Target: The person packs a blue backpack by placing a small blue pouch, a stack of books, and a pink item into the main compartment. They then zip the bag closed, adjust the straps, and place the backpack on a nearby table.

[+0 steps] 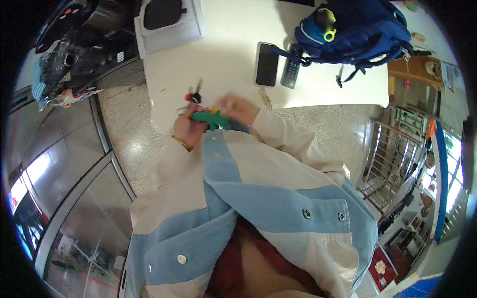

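Note:
My left hand (188,127), with gold bangles at the wrist, grips a green object (211,118) just off the table's front edge. The object has a small yellow part on top; its exact kind is unclear. Beyond my left fingertips is a bunch of keys (194,97) with red and black pieces; whether it hangs from the hand or rests on the table cannot be told. My right hand (239,108) is blurred, close to the right end of the green object. Its fingers are too smeared to show any hold.
On the white table (223,67) are a smartphone (267,65), a remote control (291,70), a blue backpack (354,33) and a white tray-like stand (171,41). A small brownish item (265,98) sits near my right wrist. A metal-framed glass panel (85,178) stands left; a metal rack (391,164) stands right.

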Action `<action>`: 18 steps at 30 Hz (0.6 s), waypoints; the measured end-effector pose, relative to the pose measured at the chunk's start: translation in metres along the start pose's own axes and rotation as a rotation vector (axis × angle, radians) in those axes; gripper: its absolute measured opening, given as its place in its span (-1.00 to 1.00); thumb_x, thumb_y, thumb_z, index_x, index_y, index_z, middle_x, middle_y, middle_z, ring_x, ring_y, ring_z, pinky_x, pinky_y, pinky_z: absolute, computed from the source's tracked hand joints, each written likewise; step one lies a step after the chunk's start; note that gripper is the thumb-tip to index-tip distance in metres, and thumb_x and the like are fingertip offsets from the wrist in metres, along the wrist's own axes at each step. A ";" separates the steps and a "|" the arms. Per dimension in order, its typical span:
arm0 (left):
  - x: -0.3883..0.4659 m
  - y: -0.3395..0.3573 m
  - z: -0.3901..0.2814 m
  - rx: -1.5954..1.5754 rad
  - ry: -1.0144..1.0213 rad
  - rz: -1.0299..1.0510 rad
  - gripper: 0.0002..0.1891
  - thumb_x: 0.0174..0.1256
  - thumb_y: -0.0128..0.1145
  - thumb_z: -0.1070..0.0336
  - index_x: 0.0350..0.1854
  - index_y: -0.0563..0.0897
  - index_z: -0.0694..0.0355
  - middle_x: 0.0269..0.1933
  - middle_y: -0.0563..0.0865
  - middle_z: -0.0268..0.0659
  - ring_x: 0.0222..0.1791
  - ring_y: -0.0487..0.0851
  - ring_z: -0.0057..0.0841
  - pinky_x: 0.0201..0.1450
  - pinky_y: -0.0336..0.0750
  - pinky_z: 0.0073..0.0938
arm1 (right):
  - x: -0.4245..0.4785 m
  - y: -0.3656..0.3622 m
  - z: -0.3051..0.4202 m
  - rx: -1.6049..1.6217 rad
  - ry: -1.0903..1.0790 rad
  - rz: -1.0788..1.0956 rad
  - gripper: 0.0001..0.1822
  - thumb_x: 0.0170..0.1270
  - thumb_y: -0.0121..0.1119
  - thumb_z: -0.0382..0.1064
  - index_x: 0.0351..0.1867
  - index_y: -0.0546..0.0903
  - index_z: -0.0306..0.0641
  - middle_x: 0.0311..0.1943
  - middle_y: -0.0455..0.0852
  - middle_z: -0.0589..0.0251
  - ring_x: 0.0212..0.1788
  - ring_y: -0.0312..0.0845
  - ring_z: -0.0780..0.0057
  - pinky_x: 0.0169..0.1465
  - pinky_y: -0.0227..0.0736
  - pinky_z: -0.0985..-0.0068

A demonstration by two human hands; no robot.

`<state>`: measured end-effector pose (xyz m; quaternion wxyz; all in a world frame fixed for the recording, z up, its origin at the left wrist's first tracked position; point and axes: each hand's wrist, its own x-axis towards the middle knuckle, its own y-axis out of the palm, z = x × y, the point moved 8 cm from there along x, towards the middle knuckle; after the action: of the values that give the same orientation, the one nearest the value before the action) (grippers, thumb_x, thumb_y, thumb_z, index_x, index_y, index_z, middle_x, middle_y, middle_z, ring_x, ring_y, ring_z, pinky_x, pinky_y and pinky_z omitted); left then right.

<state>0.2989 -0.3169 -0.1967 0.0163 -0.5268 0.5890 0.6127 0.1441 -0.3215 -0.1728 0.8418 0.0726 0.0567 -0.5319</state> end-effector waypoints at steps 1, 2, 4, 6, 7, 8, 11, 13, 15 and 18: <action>0.003 -0.001 -0.008 -0.045 0.087 0.067 -0.77 0.35 0.06 0.13 -0.37 0.47 0.19 -0.37 0.61 -0.27 -0.29 0.55 -0.43 -0.02 0.46 -0.25 | -0.006 -0.048 0.029 -0.378 0.078 -0.441 -0.58 0.08 0.34 -0.04 -0.09 0.56 -0.20 -0.09 0.58 0.08 0.04 0.47 0.23 0.12 0.35 0.36; 0.002 0.009 -0.018 0.012 0.108 0.021 -0.78 0.35 0.07 0.15 -0.39 0.45 0.17 -0.45 0.51 -0.34 -0.39 0.47 -0.49 -0.09 0.45 -0.31 | -0.014 -0.097 0.007 -0.643 -0.098 -0.802 -0.49 0.02 0.38 0.02 -0.06 0.56 -0.23 -0.10 0.58 0.04 0.06 0.47 0.19 0.14 0.35 0.34; -0.009 0.023 -0.047 0.198 0.206 -0.125 -0.81 0.34 0.08 0.19 -0.38 0.44 0.15 -0.53 0.43 -0.41 -0.50 0.39 -0.56 -0.19 0.43 -0.39 | -0.020 -0.145 0.017 -0.801 0.512 -0.856 -0.20 -0.03 0.38 0.11 0.20 0.36 -0.25 0.11 0.42 -0.02 0.16 0.35 0.06 0.18 0.35 0.25; -0.008 0.025 -0.070 0.492 0.311 -0.289 -0.86 0.33 0.08 0.23 -0.33 0.46 0.16 -0.52 0.45 -0.40 -0.51 0.41 -0.59 -0.26 0.41 -0.44 | -0.017 -0.163 -0.002 -1.084 0.704 -0.760 -0.04 -0.09 0.36 0.23 0.31 0.22 -0.17 0.21 0.30 0.03 0.16 0.30 -0.06 0.14 0.41 0.19; -0.006 0.029 -0.080 0.641 0.404 -0.262 -0.83 0.31 0.11 0.20 -0.26 0.47 0.18 -0.50 0.49 -0.38 -0.53 0.43 -0.59 -0.31 0.43 -0.44 | -0.012 -0.163 -0.003 -1.067 0.748 -0.724 -0.04 -0.11 0.39 0.19 0.33 0.20 -0.03 0.26 0.22 0.09 0.20 0.24 -0.08 0.12 0.42 0.13; -0.002 0.032 -0.090 0.792 0.494 -0.232 -0.78 0.29 0.13 0.18 -0.19 0.47 0.19 -0.47 0.52 -0.35 -0.54 0.45 -0.58 -0.36 0.45 -0.45 | -0.006 -0.162 0.001 -1.093 0.727 -0.742 -0.03 -0.12 0.41 0.16 0.34 0.17 0.04 0.28 0.18 0.11 0.22 0.20 -0.07 0.11 0.42 0.11; 0.023 0.031 -0.104 1.092 0.556 -0.219 -0.61 0.26 0.15 0.16 0.05 0.42 0.22 -0.41 0.59 -0.27 -0.51 0.54 -0.47 -0.34 0.50 -0.38 | 0.001 -0.162 -0.008 -1.125 0.742 -0.784 0.04 -0.17 0.45 0.12 0.37 0.08 0.17 0.33 0.09 0.15 0.28 0.09 -0.07 0.11 0.42 0.06; 0.039 0.025 -0.118 1.347 0.597 -0.291 -0.51 0.25 0.14 0.15 0.18 0.37 0.21 -0.34 0.63 -0.20 -0.41 0.60 -0.35 -0.25 0.52 -0.31 | -0.002 -0.168 -0.014 -0.987 0.775 -0.807 0.19 -0.28 0.50 0.18 0.40 -0.02 0.16 0.33 0.06 0.08 0.27 0.15 -0.10 0.14 0.40 0.10; 0.046 0.020 -0.129 1.706 0.693 -0.400 -0.43 0.24 0.13 0.13 0.26 0.31 0.20 -0.25 0.66 -0.13 -0.26 0.65 -0.22 -0.13 0.52 -0.24 | -0.004 -0.170 -0.021 -0.940 0.782 -0.764 0.26 -0.33 0.52 0.18 0.41 -0.06 0.09 0.32 0.04 -0.07 0.22 0.24 -0.14 0.16 0.40 0.17; 0.021 0.075 -0.115 2.143 0.567 -0.335 -0.40 0.24 0.11 0.05 0.28 0.32 0.20 0.12 0.55 -0.07 0.13 0.49 -0.15 0.13 0.41 -0.25 | -0.021 -0.181 -0.025 -0.803 0.689 -0.878 0.30 -0.30 0.56 0.06 0.42 -0.13 -0.07 0.21 0.25 -0.18 0.14 0.39 -0.07 0.17 0.40 0.22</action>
<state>0.3141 -0.4375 -0.1289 0.4089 -0.4339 0.7163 -0.3627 -0.0288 -0.3755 -0.2046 0.4440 -0.1096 0.5378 -0.7082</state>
